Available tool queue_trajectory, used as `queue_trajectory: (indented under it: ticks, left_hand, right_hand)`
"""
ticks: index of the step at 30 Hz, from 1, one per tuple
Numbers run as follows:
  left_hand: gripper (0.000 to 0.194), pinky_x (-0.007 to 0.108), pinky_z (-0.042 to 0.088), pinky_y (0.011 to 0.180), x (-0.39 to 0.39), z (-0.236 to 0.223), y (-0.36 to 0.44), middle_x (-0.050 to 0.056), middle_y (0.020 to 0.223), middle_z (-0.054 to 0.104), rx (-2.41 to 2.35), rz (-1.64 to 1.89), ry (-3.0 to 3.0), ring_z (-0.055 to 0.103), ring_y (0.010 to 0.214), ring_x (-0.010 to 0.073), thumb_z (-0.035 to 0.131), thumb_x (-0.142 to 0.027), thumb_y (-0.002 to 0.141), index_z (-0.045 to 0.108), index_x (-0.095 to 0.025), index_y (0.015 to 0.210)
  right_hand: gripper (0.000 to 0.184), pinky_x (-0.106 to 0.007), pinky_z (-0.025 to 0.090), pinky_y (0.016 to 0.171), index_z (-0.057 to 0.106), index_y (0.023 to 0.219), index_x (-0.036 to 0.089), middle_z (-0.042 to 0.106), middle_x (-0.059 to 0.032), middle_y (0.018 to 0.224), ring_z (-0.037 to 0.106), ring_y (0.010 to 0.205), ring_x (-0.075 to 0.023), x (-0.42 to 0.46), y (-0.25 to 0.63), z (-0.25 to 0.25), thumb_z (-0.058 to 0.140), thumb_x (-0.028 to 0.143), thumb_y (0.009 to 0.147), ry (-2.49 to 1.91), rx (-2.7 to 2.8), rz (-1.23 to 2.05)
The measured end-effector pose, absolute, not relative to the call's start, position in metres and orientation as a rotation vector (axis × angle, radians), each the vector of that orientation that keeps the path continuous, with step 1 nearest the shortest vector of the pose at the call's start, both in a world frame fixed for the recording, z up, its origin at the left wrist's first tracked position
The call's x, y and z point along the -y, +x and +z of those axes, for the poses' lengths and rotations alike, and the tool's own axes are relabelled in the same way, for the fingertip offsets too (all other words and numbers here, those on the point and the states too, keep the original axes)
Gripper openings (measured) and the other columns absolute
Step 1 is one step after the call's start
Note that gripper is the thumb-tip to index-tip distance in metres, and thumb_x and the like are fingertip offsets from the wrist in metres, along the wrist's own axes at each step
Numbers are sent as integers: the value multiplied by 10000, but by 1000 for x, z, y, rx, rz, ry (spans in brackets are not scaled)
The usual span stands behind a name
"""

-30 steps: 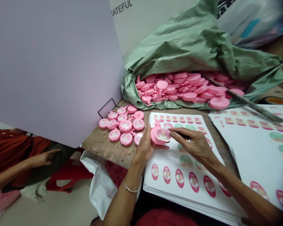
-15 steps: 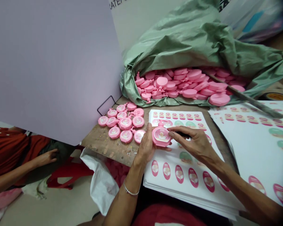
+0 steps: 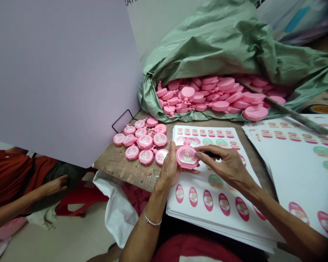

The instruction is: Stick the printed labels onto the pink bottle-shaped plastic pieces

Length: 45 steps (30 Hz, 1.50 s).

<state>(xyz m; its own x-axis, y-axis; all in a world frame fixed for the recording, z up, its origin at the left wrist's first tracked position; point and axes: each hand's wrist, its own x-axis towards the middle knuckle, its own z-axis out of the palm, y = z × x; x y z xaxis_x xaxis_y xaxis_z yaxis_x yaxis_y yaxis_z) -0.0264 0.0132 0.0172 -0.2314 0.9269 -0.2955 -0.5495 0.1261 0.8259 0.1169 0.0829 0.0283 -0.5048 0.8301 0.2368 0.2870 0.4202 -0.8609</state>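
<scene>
My left hand (image 3: 171, 165) grips a small pink pump bottle (image 3: 187, 157) from its left side, with its pump end up and its labelled face toward me. A round label with a picture sits on that face. The thumb and forefinger of my right hand (image 3: 217, 160) touch the bottle's right edge beside the label. A slim black tool (image 3: 213, 155) lies in that hand, mostly covered by the fingers, so its kind is unclear. Under both hands is a stack of printed sticker sheets (image 3: 191, 214). Left of them, several labelled pink bottles (image 3: 145, 142) lie on the wooden table (image 3: 117, 160).
A green sack (image 3: 207, 47) full of pink bottles (image 3: 221, 94) lies open at the back, a stick (image 3: 289, 111) across its mouth. More sticker sheets (image 3: 303, 163) lie right. A pale panel (image 3: 62, 72) blocks the left. Below are a white bag (image 3: 117, 211) and another person's hand (image 3: 57, 184).
The bottle in my left hand has tilted slightly more upright, so its face shows more fully. Both hands keep nearly the same place, and the view has shifted a little.
</scene>
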Motion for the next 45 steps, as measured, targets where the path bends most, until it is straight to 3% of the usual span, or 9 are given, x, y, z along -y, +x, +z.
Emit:
queue_trajectory:
  ticks: [11,36,38,41,45]
  left_hand:
    - [635,414,610,706,-14,17,-27,137,1019,719,-1095,1463,453,707,878,280,374,-645,894,648,-142,1167]
    - [633,355,617,640,-13,22,-28,131,972,712,-1061,1456,459,703,848,257,389,-653,885,662,-127,1105]
    - [575,341,614,634,-11,24,-28,133,987,699,-1036,1440,524,696,841,245,469,-618,870,657,-121,1091]
    - [447,310,605,611,-9,27,-30,107,993,672,-1032,1401,614,681,817,221,706,-434,770,627,-132,1089]
    - [467,326,601,628,-5,27,-32,64,934,640,-1060,1401,618,656,805,200,778,-282,687,589,-149,1094]
  right_hand:
    - [238,-291,495,609,751,912,218,734,-36,859,625,695,-163,-82,117,29,668,407,792,-926,1993,1029]
    - [252,-299,507,617,749,918,228,737,-41,874,641,718,-175,-83,115,27,661,432,801,-924,2003,1014]
    - [253,-299,507,613,747,920,230,736,-40,870,641,713,-174,-83,115,26,654,436,807,-920,2005,1001]
    - [269,-311,514,621,738,944,233,736,-45,859,644,692,-177,-85,117,25,628,447,825,-921,2049,930]
    - [444,-455,514,790,690,1092,189,734,-111,951,672,804,-271,-92,121,22,641,512,791,-1011,2162,581]
